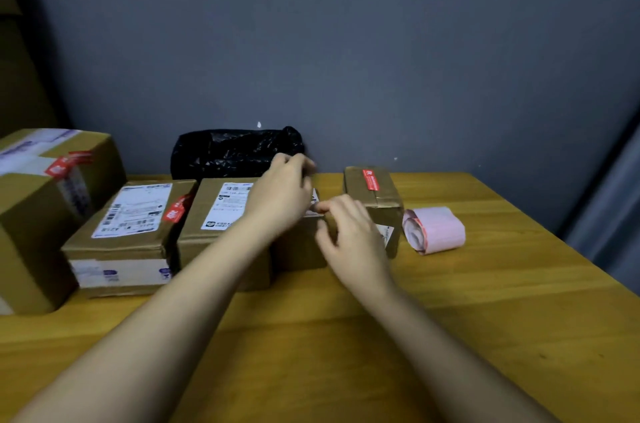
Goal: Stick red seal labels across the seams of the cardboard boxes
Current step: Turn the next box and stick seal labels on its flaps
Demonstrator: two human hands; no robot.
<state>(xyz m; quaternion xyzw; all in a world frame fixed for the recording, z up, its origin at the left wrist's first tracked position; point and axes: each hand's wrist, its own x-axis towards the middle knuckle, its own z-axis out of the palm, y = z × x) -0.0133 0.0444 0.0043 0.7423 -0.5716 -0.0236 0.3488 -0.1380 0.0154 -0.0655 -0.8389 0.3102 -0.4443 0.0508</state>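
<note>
Only scraps of print can be read from the head camera: the white shipping label [133, 209] on the flat brown cardboard box second from left [128, 235] seems to end in "A218", though blurred, and its barcodes are illegible. A red seal label [177, 208] lies across that box's right top edge, long axis running away from the viewer. The large brown box at far left [45, 211], cut off by the frame, carries another red seal [67, 162] slanting over its taped seam. The small brown box at right [374, 204] bears a red strip [371, 180] lengthwise on top, its white lettering unreadable. The middle brown box [225, 232] sits on the yellow wooden table [450, 318]; both hands meet at its right top edge. The left hand [280, 195] is curled, fingertips hidden, whatever it pinches impossible to make out. The right hand [349, 235] has bent fingers touching the box's corner, covering any seal there. A pink roll of labels [434, 230] lies near the small box, and a black plastic bag [232, 152] sits behind.
</note>
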